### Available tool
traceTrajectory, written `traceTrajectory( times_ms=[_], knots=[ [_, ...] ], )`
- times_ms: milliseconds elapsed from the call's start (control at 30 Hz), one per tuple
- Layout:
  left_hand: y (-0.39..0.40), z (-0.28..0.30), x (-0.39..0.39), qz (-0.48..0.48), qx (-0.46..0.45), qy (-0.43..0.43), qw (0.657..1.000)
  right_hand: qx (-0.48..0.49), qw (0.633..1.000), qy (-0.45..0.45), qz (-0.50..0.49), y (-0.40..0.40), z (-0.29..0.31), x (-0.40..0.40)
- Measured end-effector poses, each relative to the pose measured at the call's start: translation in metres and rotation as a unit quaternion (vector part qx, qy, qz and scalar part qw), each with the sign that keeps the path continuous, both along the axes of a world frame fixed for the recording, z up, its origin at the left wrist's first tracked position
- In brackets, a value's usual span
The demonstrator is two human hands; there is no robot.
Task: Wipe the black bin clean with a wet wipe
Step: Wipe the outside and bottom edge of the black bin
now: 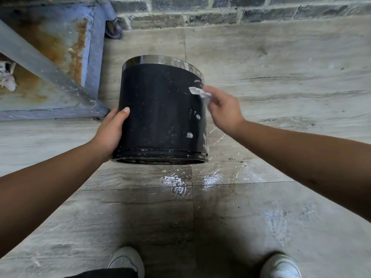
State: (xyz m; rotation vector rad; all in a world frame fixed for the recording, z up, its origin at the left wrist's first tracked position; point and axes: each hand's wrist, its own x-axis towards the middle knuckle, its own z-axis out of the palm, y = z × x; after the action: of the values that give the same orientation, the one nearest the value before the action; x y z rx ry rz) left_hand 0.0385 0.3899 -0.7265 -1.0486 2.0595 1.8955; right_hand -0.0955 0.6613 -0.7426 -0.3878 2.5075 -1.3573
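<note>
1. Two bare hands work on the black bin [160, 113], which is held tipped above the wet tiled floor [281, 63].
2. Left hand [110, 133] grips the bin's lower left side, thumb across its wall.
3. Right hand [222, 109] pinches a crumpled wet wipe [199, 92] between its fingers, pressed against the bin's upper right edge just below the shiny rim [160, 59].

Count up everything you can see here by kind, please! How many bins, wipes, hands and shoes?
Bins: 1, the black bin
Wipes: 1, the wet wipe
Hands: 2, the left hand and the right hand
Shoes: 2, the left shoe and the right shoe
Total: 6
</note>
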Motion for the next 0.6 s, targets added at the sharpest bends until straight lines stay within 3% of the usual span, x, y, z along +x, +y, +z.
traceTrajectory(
  times_ms=[67, 233, 433, 533, 600],
  knots=[
    [0.003, -0.001, 0.000, 0.009, -0.008, 0.008, 1.000, 0.044, 0.995, 0.024, 0.087, -0.007, -0.006, 0.024],
    [0.002, -0.003, 0.002, 0.018, -0.018, 0.004, 1.000, 0.030, 0.952, 0.130, 0.274, 0.014, 0.001, 0.090],
    [-0.003, -0.006, 0.002, 0.002, -0.050, -0.017, 0.999, 0.013, 0.910, 0.164, 0.380, 0.037, 0.019, 0.115],
    [-0.006, -0.006, 0.003, 0.001, -0.109, -0.024, 0.994, -0.038, 0.917, 0.163, 0.361, 0.040, 0.024, 0.102],
    [-0.010, -0.008, 0.004, 0.015, -0.141, -0.030, 0.989, -0.056, 0.962, 0.126, 0.238, 0.036, 0.024, 0.083]
  ],
)
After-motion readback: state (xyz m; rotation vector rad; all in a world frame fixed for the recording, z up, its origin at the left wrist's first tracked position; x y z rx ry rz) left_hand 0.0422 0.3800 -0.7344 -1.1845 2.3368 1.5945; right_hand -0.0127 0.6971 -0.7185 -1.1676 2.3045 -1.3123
